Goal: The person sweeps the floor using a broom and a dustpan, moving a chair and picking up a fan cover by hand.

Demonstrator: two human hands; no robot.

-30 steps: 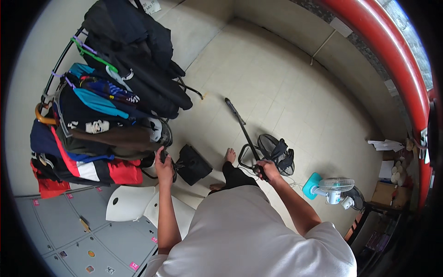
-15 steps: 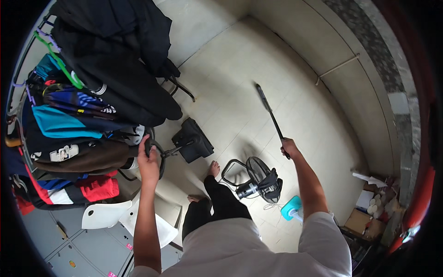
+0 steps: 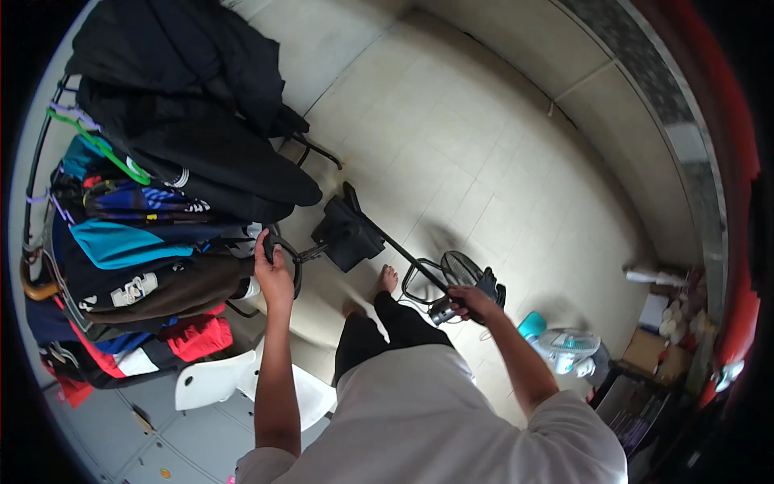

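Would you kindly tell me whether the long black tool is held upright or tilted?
Tilted: the long black tool slants from the right hand down toward the black dustpan.

Soft, uneven light pales the beige tiled floor (image 3: 516,218) before me; a blurred shadow (image 3: 440,235) spreads beside the round black wire-caged fan (image 3: 461,269). Glare spots the red curved rail (image 3: 738,327), softly focused and bowed by distortion toward the blackened rim.
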